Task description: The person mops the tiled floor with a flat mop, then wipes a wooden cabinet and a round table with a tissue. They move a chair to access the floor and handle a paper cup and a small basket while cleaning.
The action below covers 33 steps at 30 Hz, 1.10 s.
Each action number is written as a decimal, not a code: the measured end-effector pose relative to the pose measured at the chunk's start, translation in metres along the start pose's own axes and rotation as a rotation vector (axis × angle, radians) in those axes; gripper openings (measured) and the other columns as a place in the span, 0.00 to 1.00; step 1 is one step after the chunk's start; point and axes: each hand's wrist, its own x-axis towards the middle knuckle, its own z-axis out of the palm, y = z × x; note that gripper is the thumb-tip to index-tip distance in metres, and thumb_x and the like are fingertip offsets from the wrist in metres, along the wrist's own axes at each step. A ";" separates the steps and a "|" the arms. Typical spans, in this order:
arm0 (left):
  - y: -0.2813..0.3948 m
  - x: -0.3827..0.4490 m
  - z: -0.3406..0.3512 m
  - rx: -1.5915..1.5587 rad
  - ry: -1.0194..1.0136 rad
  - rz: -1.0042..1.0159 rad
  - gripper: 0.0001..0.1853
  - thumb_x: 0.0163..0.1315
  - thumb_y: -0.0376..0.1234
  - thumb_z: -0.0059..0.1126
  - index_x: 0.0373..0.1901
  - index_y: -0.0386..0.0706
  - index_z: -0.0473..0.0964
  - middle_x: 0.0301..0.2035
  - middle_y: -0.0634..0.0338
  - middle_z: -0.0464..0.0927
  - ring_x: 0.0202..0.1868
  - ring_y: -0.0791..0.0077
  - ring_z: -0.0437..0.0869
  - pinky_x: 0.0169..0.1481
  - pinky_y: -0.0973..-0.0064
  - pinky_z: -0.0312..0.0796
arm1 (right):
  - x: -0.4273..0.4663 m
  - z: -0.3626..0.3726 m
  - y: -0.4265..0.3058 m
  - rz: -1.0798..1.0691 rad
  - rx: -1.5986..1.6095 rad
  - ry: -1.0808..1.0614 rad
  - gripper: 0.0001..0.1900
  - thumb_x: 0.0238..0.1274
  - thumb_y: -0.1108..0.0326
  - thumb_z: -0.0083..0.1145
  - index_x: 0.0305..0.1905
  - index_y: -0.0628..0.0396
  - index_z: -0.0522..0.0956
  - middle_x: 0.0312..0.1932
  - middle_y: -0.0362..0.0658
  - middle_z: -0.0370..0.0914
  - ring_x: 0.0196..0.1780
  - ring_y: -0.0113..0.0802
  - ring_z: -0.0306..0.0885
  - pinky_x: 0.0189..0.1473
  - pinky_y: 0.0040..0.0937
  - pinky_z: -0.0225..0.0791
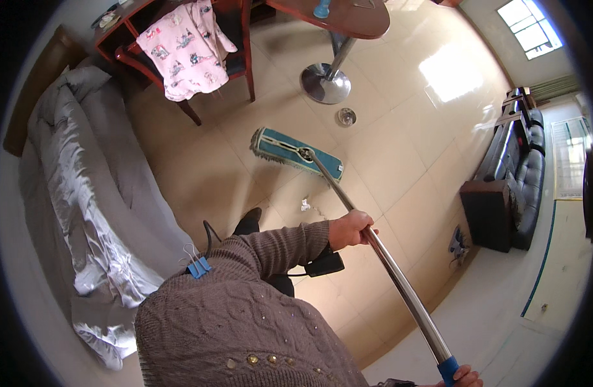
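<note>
My left hand [350, 229] is wrapped around the shiny metal pole [398, 278] of a flat dust mop, partway along it. At the lower right edge, my right hand [466, 377] grips the blue end sleeve [448, 370] of the same pole; part of this hand is cut off by the frame. The pole slants down to a long green mop head [279, 146] with a grey fringe, lying flat on the tiled floor. A crumpled white scrap [305, 205] and some fine debris lie between the mop head and my body.
A bed with grey bedding [108, 193] stands left. A pink patterned cloth [187, 51] hangs over a wooden chair [250, 72]. A round metal table base [325, 83] and small round metal object [346, 117] are ahead. A black sofa [512, 184] is right. A black device [324, 264] hangs below my left forearm.
</note>
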 end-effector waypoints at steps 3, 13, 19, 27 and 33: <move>0.054 0.008 -0.013 0.342 -0.170 0.200 0.08 0.65 0.26 0.47 0.42 0.30 0.64 0.35 0.48 0.74 0.38 0.58 0.82 0.40 0.53 0.79 | -0.003 0.047 0.031 -0.023 -0.122 0.082 0.14 0.69 0.62 0.39 0.23 0.46 0.61 0.17 0.34 0.56 0.24 0.29 0.56 0.32 0.39 0.60; 0.282 0.148 -0.107 1.784 -0.086 1.385 0.05 0.54 0.32 0.57 0.24 0.43 0.71 0.18 0.57 0.68 0.21 0.61 0.76 0.22 0.61 0.69 | -0.011 0.189 0.236 0.068 -0.318 0.073 0.12 0.67 0.67 0.48 0.30 0.52 0.59 0.18 0.41 0.64 0.23 0.30 0.62 0.40 0.42 0.67; 0.350 0.185 -0.155 0.305 -0.035 0.478 0.05 0.50 0.28 0.52 0.19 0.42 0.68 0.14 0.59 0.65 0.11 0.71 0.66 0.12 0.72 0.56 | -0.037 0.255 0.334 0.112 -0.289 -0.241 0.12 0.68 0.68 0.45 0.30 0.52 0.56 0.18 0.40 0.59 0.25 0.31 0.60 0.45 0.46 0.66; 0.326 0.170 -0.141 0.077 0.077 0.418 0.08 0.49 0.27 0.50 0.17 0.43 0.62 0.12 0.61 0.61 0.08 0.74 0.60 0.11 0.74 0.47 | -0.028 0.242 0.324 0.066 -0.369 -0.285 0.14 0.69 0.68 0.43 0.27 0.51 0.56 0.14 0.38 0.56 0.20 0.25 0.54 0.36 0.37 0.62; 0.276 0.144 -0.156 0.006 0.012 0.409 0.09 0.48 0.28 0.50 0.17 0.45 0.60 0.12 0.63 0.56 0.09 0.78 0.55 0.12 0.77 0.44 | -0.049 0.231 0.281 0.112 -0.384 -0.339 0.14 0.67 0.65 0.48 0.25 0.49 0.59 0.16 0.38 0.59 0.22 0.25 0.59 0.39 0.37 0.64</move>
